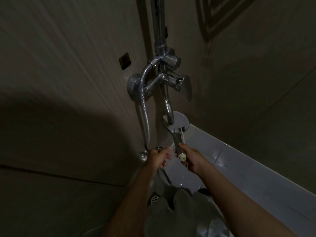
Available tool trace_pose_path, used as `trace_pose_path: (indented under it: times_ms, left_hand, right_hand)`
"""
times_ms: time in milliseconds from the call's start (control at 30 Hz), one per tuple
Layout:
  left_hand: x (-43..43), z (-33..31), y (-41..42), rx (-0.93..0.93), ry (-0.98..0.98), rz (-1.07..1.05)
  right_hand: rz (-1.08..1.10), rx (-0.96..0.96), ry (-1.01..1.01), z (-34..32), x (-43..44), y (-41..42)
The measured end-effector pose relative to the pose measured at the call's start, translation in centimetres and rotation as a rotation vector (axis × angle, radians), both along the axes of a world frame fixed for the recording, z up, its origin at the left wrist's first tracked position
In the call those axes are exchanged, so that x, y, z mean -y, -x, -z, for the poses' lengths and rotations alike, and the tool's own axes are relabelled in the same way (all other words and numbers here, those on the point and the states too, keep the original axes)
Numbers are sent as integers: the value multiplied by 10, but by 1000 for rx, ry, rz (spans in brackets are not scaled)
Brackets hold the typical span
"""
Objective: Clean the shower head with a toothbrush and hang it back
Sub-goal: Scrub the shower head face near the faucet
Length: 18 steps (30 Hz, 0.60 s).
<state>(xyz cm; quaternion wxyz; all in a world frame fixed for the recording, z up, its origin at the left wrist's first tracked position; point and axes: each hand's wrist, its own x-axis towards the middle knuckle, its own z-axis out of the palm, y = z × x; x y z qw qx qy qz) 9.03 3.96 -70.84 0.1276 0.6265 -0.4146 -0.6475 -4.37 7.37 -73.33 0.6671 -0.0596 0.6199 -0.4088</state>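
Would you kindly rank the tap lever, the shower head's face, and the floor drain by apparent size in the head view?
1. Shower head and tap lever: similar, unranked.
2. Floor drain: smallest, partly hidden.

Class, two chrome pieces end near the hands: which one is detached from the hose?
The shower head, held by its handle in the right hand; its cream threaded end is bare, while the left hand holds the hose end.

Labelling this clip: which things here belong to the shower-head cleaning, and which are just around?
Job: shower head, held by right hand; thin white toothbrush alongside its handle; hose, end in left hand.
Just around: faucet lever, spout, floor drain.
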Motion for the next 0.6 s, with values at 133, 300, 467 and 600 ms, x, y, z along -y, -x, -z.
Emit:
trace_pose_path:
  times_ms: [133,300,467,600]
  left_hand:
    - [0,5,-4,6,13,-23]
    - [-2,10,-4,4,29,-20]
    - [-7,25,-1,71,59,-19]
    - [-12,35,9,12,2,-43]
  right_hand:
    - [-30,-1,25,-3,3,-7]
    - [-19,24,53,-4,-5,-13]
    - [-31,28,63,2,-19,-14]
    - [-41,31,83,8,-29,-14]
